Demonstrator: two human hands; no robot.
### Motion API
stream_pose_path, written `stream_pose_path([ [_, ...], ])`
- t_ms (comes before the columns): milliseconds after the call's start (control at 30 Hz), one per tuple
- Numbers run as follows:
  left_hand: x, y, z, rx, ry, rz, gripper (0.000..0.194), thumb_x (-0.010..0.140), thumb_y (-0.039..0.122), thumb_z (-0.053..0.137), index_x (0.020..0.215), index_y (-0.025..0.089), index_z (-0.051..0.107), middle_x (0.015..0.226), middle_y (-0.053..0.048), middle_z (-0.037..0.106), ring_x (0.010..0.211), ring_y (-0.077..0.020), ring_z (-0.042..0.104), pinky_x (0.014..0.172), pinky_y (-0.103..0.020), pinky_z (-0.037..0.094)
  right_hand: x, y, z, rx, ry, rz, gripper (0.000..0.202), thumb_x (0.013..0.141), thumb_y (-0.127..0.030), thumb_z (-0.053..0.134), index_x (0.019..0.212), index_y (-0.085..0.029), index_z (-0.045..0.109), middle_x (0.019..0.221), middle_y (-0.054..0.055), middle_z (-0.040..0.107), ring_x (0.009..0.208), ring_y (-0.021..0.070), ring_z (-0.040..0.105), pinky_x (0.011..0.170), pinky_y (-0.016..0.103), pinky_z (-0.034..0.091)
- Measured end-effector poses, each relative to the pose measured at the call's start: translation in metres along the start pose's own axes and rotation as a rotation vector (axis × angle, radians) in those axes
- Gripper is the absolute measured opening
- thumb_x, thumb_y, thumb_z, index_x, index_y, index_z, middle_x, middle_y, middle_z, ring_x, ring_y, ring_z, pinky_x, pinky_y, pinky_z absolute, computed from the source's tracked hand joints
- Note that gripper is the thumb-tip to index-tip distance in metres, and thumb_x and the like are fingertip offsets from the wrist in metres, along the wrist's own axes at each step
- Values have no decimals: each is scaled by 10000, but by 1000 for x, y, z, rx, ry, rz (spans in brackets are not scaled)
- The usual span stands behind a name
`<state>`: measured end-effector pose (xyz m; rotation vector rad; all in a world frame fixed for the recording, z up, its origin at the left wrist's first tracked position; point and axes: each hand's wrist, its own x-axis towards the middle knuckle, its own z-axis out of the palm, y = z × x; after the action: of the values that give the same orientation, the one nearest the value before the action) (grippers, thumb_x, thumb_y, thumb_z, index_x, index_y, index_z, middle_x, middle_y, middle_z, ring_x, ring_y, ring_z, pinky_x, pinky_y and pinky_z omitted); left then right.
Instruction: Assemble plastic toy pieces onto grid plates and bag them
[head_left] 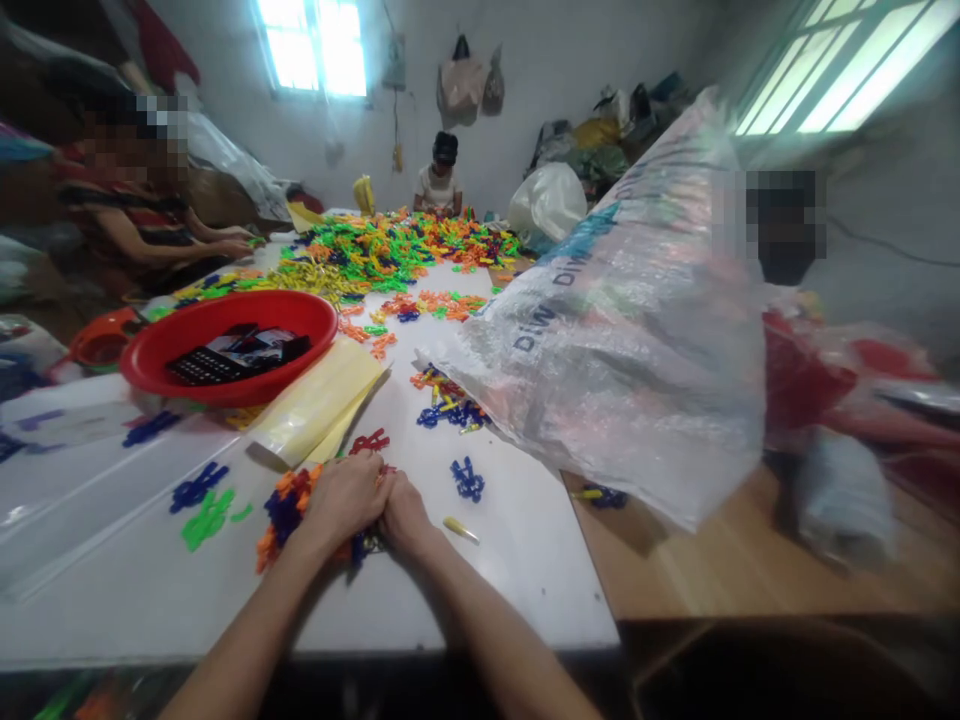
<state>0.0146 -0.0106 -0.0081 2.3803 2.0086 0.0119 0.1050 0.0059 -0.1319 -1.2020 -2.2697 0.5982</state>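
Observation:
Above the white table (510, 585), my left hand (351, 498) and my right hand (406, 512) meet with bent fingers. A small red plastic piece with thin limbs (370, 440) pokes out at their fingertips, its near part hidden by the fingers. Under and beside my left hand lies a pile of orange, blue and red plastic pieces (283, 508). Green pieces (206, 520) and a blue piece (198, 487) lie farther left. To the right of my right hand are a dark blue piece (467, 480) and a small yellow tube (460, 530).
A red basin (232, 392) holding dark cards stands left, beside a yellow sheet (319, 400). A large translucent woven sack (637, 390) rises at right. Colourful pieces (375, 250) heap at the far end. People sit at left (142, 235), far end (439, 185) and right (784, 235).

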Motion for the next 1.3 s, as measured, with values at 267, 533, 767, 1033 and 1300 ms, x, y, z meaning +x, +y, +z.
stream_pose_path([
  [267,-6,-3,6,-26,52,5,333,917,328,370,920,167,661,980,-113,683,938,-274,628,869,-448,444,104,69,-91,-212,-287,-24,286,814,-213,607,1096,-168,637,1041,73,665,920,174,596,798,237,448],
  [533,-21,-23,32,30,236,258,428,766,458,605,1135,246,647,1206,-99,651,1075,-303,602,929,-490,433,191,129,-96,-372,-98,145,295,891,-159,454,1168,-140,555,1233,196,511,1071,265,529,905,411,409],
  [767,-24,-13,28,-12,196,109,297,898,204,403,980,240,686,1079,-70,686,1037,-255,604,950,-495,408,80,121,-105,-233,-291,-349,345,845,-216,551,1188,-248,575,1300,86,526,1168,215,505,1002,376,348],
  [1033,-36,-15,8,-69,106,41,302,924,240,361,951,222,661,1075,-68,675,1015,-239,587,947,-441,397,32,80,-105,-252,-70,68,313,898,-233,500,1199,-181,569,1111,120,636,997,215,602,835,312,443],
  [1300,-35,-14,7,-112,148,-13,316,917,266,354,1074,178,613,1092,-72,689,1024,-230,611,945,-392,398,33,24,-98,-97,-59,359,329,828,-191,560,1153,-145,568,923,92,677,858,202,621,746,286,433],
])
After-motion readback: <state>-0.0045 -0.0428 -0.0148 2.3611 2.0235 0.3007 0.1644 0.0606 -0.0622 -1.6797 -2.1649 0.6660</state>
